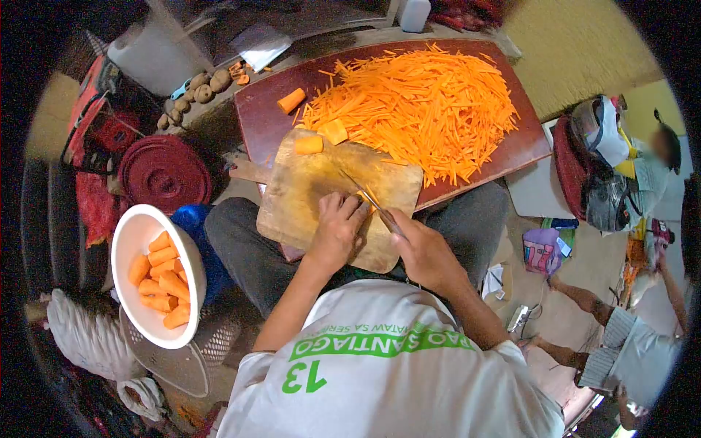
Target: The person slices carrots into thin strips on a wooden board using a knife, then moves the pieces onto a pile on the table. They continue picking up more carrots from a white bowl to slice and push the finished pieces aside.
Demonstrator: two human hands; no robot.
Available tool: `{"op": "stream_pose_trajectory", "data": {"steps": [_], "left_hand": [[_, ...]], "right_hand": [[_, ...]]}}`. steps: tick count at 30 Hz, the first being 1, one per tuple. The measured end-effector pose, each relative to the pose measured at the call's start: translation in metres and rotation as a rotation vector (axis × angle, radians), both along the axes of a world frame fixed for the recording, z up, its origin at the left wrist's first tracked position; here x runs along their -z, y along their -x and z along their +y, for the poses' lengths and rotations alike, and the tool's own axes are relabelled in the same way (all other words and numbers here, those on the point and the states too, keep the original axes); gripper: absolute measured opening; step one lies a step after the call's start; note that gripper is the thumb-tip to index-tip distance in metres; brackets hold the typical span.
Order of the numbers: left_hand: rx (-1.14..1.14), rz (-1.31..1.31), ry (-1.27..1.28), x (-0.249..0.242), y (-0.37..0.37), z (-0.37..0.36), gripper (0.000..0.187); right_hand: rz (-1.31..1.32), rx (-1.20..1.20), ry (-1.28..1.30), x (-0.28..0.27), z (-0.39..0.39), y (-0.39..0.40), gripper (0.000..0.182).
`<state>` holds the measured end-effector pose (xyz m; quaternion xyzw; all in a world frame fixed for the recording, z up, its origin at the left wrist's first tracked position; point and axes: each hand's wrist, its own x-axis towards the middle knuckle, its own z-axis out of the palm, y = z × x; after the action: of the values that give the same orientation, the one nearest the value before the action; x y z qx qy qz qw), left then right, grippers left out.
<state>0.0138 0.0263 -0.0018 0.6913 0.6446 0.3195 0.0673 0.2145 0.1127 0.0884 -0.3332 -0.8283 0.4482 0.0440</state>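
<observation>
In my right hand [425, 254] is the handle of a knife [359, 187], its blade slanting up and left over the wooden cutting board [288, 201]. My left hand [339, 228] presses curled fingers on the board beside the blade. A bit of orange carrot [365, 199] shows at its fingertips; the rest is covered by the hand. Two peeled carrot chunks, one of them a short carrot piece [308, 144], lie at the board's far edge. Beyond the board spreads a big heap of carrot sticks [431, 109]. Another carrot chunk [291, 101] rests left of the heap.
Under the heap is a dark red table [259, 109]. At my left stands a white bowl [120, 292] holding several peeled carrots [164, 281], near a dark red lid [164, 175]. Brown round roots [203, 91] line a ledge. Another person [628, 350] is at the right.
</observation>
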Motion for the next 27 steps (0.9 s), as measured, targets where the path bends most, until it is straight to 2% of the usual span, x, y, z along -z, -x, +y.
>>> {"op": "stream_pose_trajectory", "data": {"steps": [3, 6, 9, 15, 18, 21, 24, 27], "left_hand": [[-0.007, -0.027, -0.019, 0.005, -0.001, -0.001, 0.062], [-0.004, -0.035, -0.025, 0.007, -0.001, -0.001, 0.061], [-0.008, -0.03, -0.005, 0.004, -0.004, -0.002, 0.06], [-0.024, -0.022, -0.018, -0.001, -0.003, -0.002, 0.059], [-0.017, -0.015, 0.0, 0.003, -0.003, -0.002, 0.06], [-0.005, -0.02, 0.024, 0.001, -0.003, -0.002, 0.06], [-0.003, -0.023, 0.03, 0.002, 0.001, -0.005, 0.061], [-0.01, -0.028, -0.005, 0.007, 0.0, -0.006, 0.06]], "right_hand": [[0.009, 0.003, -0.045, 0.003, -0.016, -0.016, 0.045], [-0.049, 0.035, -0.009, 0.005, -0.011, 0.002, 0.044], [0.126, 0.009, -0.131, 0.024, -0.001, 0.012, 0.044], [0.062, 0.01, -0.056, 0.009, -0.011, -0.012, 0.045], [-0.055, 0.04, -0.009, 0.01, -0.006, 0.01, 0.045], [0.135, 0.002, -0.133, 0.023, 0.002, 0.014, 0.046], [-0.003, -0.02, -0.092, 0.006, -0.004, 0.0, 0.047], [0.018, 0.017, -0.034, 0.001, -0.018, -0.014, 0.047]]}}
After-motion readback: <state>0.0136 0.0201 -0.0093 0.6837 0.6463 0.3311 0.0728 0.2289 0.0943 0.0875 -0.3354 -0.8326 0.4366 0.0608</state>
